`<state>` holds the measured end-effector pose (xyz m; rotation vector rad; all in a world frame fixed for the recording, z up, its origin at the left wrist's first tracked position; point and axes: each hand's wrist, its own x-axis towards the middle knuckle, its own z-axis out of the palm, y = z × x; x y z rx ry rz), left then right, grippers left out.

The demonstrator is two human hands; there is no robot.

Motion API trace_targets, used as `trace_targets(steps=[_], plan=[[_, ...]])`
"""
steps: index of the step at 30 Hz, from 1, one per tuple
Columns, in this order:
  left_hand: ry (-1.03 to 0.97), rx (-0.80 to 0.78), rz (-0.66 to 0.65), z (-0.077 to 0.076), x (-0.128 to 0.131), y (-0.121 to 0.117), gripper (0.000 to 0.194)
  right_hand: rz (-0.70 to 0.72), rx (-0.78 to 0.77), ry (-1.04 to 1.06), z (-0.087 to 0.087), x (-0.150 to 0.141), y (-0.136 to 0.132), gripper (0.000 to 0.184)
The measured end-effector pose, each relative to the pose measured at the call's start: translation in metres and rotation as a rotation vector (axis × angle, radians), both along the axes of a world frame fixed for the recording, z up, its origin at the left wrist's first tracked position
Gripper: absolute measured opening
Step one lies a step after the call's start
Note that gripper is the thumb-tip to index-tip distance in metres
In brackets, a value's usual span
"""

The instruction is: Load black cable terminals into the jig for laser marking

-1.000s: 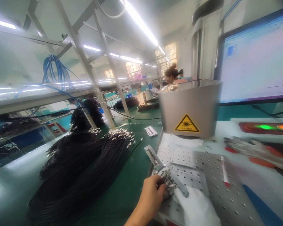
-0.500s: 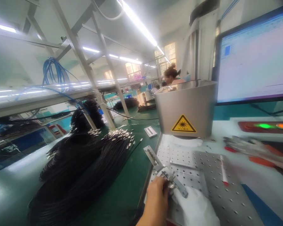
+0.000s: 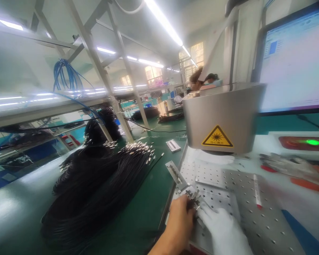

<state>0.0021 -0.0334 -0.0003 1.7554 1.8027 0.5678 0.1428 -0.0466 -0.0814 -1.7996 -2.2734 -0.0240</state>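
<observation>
My bare left hand (image 3: 181, 216) pinches a small cluster of metal connector ends (image 3: 192, 197) that lie in a narrow slotted metal fixture (image 3: 177, 173) on the perforated metal work plate (image 3: 244, 209). My right hand (image 3: 223, 230), in a white glove, presses on the lower end of that fixture just right of the connectors. Both hands meet at the plate's front left corner. The laser marker head (image 3: 223, 117), with a yellow warning sticker, hangs above the plate's far side.
A large bundle of black cables with metal tips (image 3: 101, 184) covers the green bench (image 3: 143, 216) to the left. A red-tipped white pen (image 3: 257, 191) lies on the plate. A glove (image 3: 289, 166) and a monitor (image 3: 295, 60) are right. A person sits far behind.
The view shifted slightly right. My left hand stayed on the connector ends while my gloved right hand slid up to cover the fixture's lower end.
</observation>
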Motion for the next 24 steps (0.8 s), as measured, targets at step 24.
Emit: trace_targets(steps=[24], plan=[[-0.315, -0.090, 0.070, 0.003, -0.020, 0.003, 0.008, 0.078, 0.212, -0.010, 0.025, -0.001, -0.012, 0.031]])
